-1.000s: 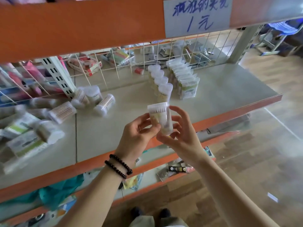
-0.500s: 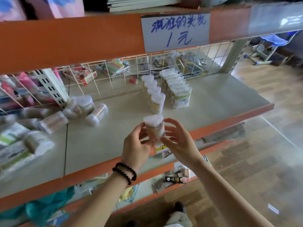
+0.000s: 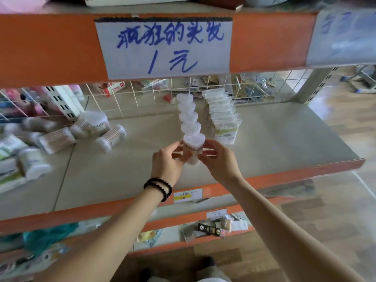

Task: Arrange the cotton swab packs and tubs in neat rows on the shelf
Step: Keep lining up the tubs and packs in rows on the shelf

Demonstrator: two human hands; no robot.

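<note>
We see soft, even daylight, brightest at the right where the floor washes out pale. The shelf carries only faint shadows. Motion blur smears the tubs at the left edge, and wide-angle distortion bends the orange beam.

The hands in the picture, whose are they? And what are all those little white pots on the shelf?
There is no machine: a person wears a camera on the head, so you look down at their own arms. The left hand and right hand together hold one heart-shaped tub of cotton swabs, upright, at the front of a row of four tubs. Beside it stands a row of swab packs. More round tubs lie tipped over on the grey shelf, to the left.
</note>
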